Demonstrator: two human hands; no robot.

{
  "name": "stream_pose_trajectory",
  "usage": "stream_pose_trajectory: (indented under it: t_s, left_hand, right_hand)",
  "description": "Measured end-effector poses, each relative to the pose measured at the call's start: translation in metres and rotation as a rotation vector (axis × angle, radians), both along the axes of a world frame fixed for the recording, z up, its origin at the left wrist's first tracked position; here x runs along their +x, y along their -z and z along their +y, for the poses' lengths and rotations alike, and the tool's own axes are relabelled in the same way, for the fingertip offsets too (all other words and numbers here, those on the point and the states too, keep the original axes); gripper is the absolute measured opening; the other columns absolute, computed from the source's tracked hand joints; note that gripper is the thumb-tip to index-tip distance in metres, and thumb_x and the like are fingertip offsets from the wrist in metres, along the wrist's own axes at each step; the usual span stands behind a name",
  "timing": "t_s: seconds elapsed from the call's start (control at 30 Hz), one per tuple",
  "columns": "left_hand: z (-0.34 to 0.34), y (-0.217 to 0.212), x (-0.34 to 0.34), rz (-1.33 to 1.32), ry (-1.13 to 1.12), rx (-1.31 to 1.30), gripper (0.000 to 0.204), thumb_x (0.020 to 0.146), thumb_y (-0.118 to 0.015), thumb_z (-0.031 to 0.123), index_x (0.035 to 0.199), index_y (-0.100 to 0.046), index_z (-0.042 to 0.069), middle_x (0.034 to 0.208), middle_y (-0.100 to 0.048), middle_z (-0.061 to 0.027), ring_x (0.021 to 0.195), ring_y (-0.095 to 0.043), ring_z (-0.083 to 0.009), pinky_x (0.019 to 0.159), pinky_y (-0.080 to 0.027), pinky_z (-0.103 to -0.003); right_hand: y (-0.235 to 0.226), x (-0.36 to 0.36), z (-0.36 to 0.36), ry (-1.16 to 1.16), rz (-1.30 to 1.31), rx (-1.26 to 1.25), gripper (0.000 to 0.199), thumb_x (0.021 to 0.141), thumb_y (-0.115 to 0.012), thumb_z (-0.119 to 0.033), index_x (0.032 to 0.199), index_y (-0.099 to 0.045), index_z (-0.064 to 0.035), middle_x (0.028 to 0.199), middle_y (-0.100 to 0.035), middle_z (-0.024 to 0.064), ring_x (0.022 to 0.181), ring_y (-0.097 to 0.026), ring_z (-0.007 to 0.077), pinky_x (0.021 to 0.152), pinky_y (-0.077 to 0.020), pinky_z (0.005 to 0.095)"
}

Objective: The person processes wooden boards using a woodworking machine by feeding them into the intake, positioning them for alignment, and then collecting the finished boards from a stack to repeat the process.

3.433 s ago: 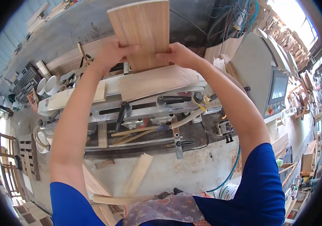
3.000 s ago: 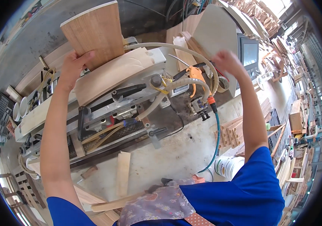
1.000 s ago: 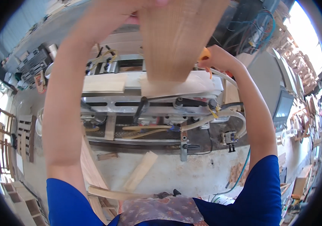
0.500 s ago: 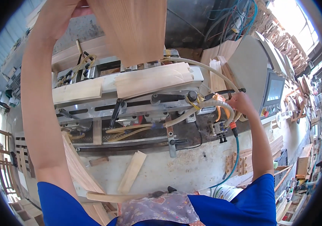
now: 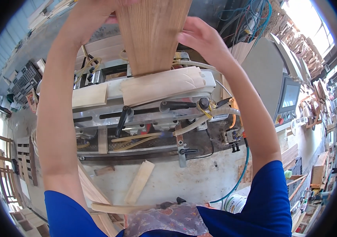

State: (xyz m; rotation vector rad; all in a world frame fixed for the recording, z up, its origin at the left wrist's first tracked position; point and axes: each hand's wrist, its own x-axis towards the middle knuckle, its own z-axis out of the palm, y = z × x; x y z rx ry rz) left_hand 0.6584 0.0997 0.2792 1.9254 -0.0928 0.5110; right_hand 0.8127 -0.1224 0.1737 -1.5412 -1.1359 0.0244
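Holding one brown board [image 5: 152, 43], left hand [image 5: 99, 11] pinching its left edge, my right hand [image 5: 204, 37] half-curled at its right edge, grip unclear, board's lower end just behind one of two pale wood pieces [image 5: 162, 83], two black levers [image 5: 182, 105] nearer me.

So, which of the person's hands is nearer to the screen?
Right. The right hand is at the right edge of the board, to the left of the screen; the left hand is at the board's left edge, farther away.
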Motion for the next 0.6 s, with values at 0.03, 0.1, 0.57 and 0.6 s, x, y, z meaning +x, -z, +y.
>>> stream_pose_trajectory:
  t_s: [0.03,0.1,0.57,0.6]
  left_hand:
    - [0.006,0.007,0.004,0.013,-0.125,0.152,0.047,0.086,-0.075,0.036,0.12,-0.064,0.005,0.107,-0.07,-0.0049,0.095,-0.068,-0.0139,0.085,-0.056,-0.031]
    - [0.014,0.019,0.008,0.025,-0.253,0.304,0.049,0.085,-0.074,0.045,0.114,-0.067,0.006,0.101,-0.07,-0.0023,0.093,-0.068,-0.0112,0.088,-0.054,-0.028]
    - [0.021,0.184,0.042,0.349,-0.079,-0.133,0.031,0.086,-0.077,0.026,0.105,-0.07,0.003,0.089,-0.069,-0.0009,0.075,-0.057,-0.0067,0.068,-0.047,-0.024]
    - [0.015,0.183,0.043,0.352,-0.073,-0.135,0.031,0.086,-0.077,0.026,0.105,-0.07,0.003,0.089,-0.069,-0.0009,0.075,-0.057,-0.0067,0.068,-0.047,-0.024]
  right_hand:
    - [-0.005,-0.005,0.014,-0.065,0.053,0.028,0.05,0.089,-0.075,-0.031,0.125,-0.059,-0.0002,0.109,-0.069,0.0109,0.099,-0.064,0.0159,0.088,-0.0512,0.0302]
    - [-0.006,-0.005,0.031,-0.133,0.105,0.056,0.048,0.088,-0.075,-0.032,0.121,-0.062,0.0003,0.105,-0.07,0.0097,0.095,-0.065,0.015,0.087,-0.0512,0.0301]
    - [0.088,0.028,0.029,0.005,-0.035,-0.544,0.045,0.083,-0.074,-0.041,0.109,-0.07,-0.0039,0.094,-0.072,0.019,0.085,-0.067,0.0322,0.079,-0.0517,0.0388]
    - [0.081,0.026,0.024,0.058,-0.052,-0.602,0.036,0.086,-0.073,-0.033,0.105,-0.071,-0.0021,0.089,-0.072,0.0156,0.079,-0.065,0.0237,0.076,-0.0511,0.0347]
